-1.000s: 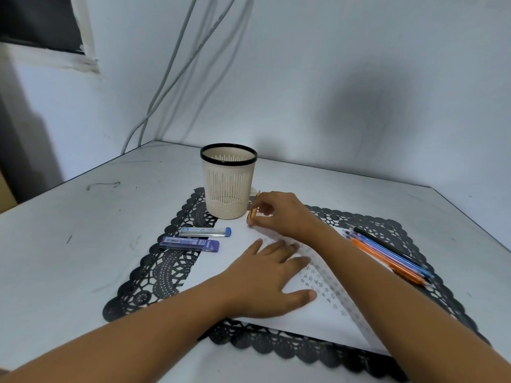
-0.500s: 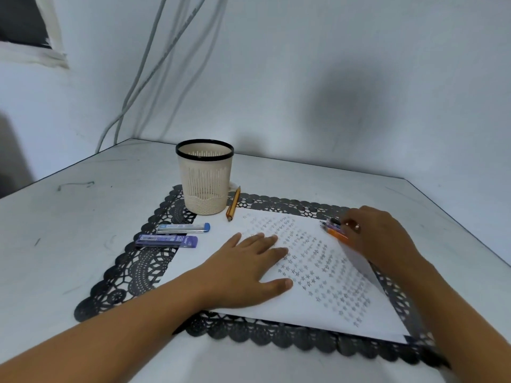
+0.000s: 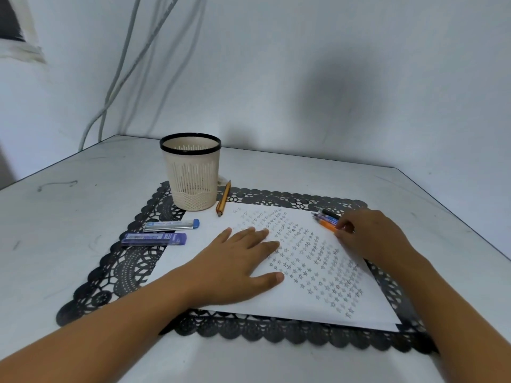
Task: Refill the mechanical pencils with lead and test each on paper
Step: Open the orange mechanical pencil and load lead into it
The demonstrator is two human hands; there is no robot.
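Note:
A white paper sheet [image 3: 193, 258] covered in small pencil marks lies on a black lace placemat [image 3: 124, 269]. My left hand [image 3: 243, 266] rests flat on the sheet with its fingers straight. A bundle of mechanical pencils [image 3: 326, 217], black, purple, blue and orange, lies at the sheet's right edge. My right hand [image 3: 370, 239] has its fingers curled over the bundle's near end and pinches an orange mechanical pencil [image 3: 327, 226]. Another orange pencil [image 3: 223, 199] lies beside the cup. Two lead cases sit left of the paper, one clear with a blue cap [image 3: 171, 224] and one purple [image 3: 153, 239].
A beige mesh pencil cup [image 3: 193, 175] with a black rim stands at the mat's far left corner. The grey table [image 3: 69, 217] meets a white wall behind, with cables hanging at the back left. The table's right edge runs close to the mat.
My right hand left the orange pencil beside the cup, swung right across the paper to the pencil bundle and closed its fingers there. My left hand stayed flat on the sheet.

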